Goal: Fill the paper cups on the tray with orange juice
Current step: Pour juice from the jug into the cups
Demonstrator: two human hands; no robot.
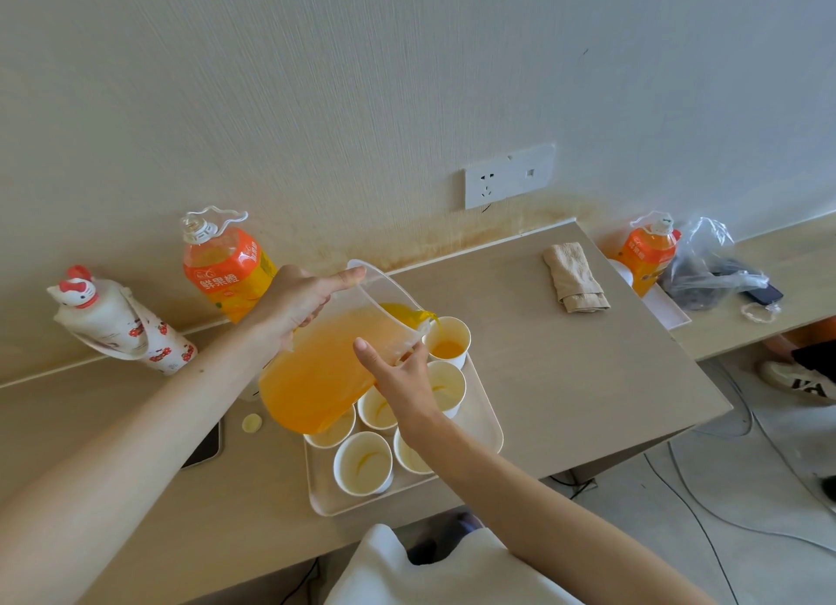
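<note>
Below the right hand (400, 380), a pale rectangular plastic tray (491, 428) on the beige surface (565, 333) carries six white paper cups. The nearest paper cup (362, 462) shows only a yellow trace. The right hand props the tilted clear plastic pitcher of orange juice (316, 378) from beneath, thumb spread free. The left hand (301, 303) grips its handle, thumb along the rim. Just beyond the right hand, juice streams into the farthest paper cup (448, 340), which is partly filled. Behind the left hand stands an orange juice bottle (226, 270).

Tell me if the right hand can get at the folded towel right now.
Probably yes: only bare tabletop lies between the right hand and the towel, though that hand steadies the pouring pitcher.
</note>
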